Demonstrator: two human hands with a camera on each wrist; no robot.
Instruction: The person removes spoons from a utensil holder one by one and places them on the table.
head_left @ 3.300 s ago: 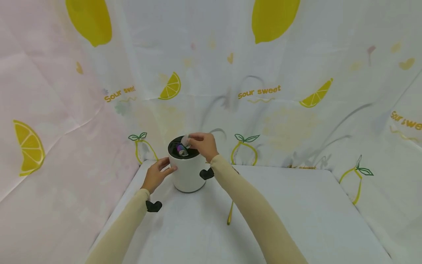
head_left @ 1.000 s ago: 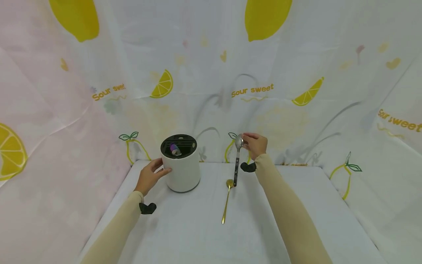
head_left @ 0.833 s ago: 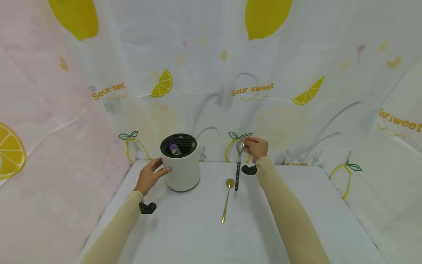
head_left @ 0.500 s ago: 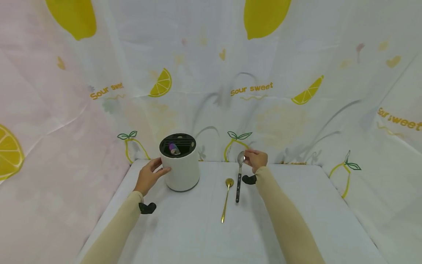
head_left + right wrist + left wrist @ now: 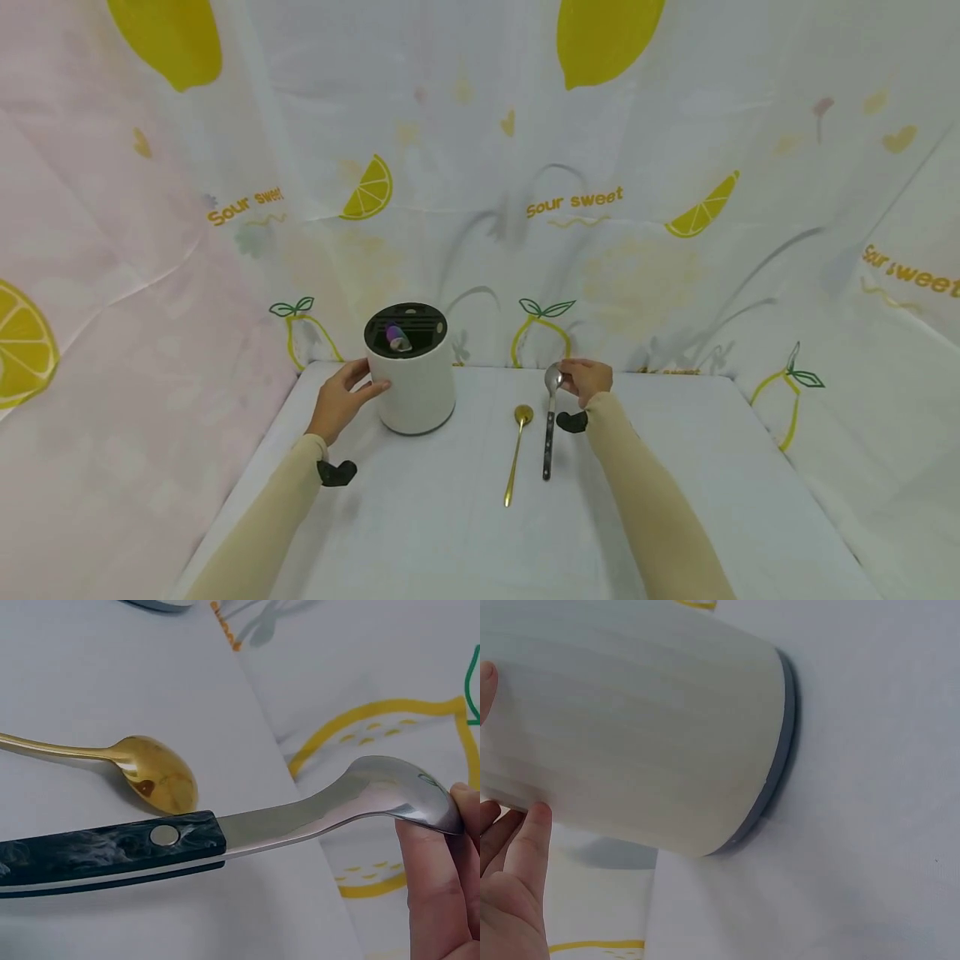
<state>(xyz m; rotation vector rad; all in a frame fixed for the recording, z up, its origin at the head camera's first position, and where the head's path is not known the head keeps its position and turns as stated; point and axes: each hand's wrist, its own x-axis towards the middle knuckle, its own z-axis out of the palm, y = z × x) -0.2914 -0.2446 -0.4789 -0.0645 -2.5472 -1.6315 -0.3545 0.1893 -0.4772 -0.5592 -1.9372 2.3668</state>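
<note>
A white cylindrical utensil holder (image 5: pixel 417 396) with a black slotted top stands at the back left of the table. My left hand (image 5: pixel 341 402) holds its left side, thumb toward the front; the left wrist view shows the fingertips (image 5: pixel 538 814) against the wall. With thumb and fingers, my right hand (image 5: pixel 588 379) pinches the bowl of a silver spoon (image 5: pixel 285 825) with a dark marbled handle. The handle points toward me, low over the table; whether it touches is unclear. To its left lies a slim gold spoon (image 5: pixel 516 454), bowl away from me.
A shiny purple and silver utensil end (image 5: pixel 397 337) shows in the holder's top, its kind unclear. The white-covered table (image 5: pixel 420 517) meets a lemon-printed cloth backdrop (image 5: pixel 465 250) close behind the holder and right hand.
My right hand has gone from the holder's top to the right with the silver spoon, then lowered it beside the gold one. The left hand stays on the holder.
</note>
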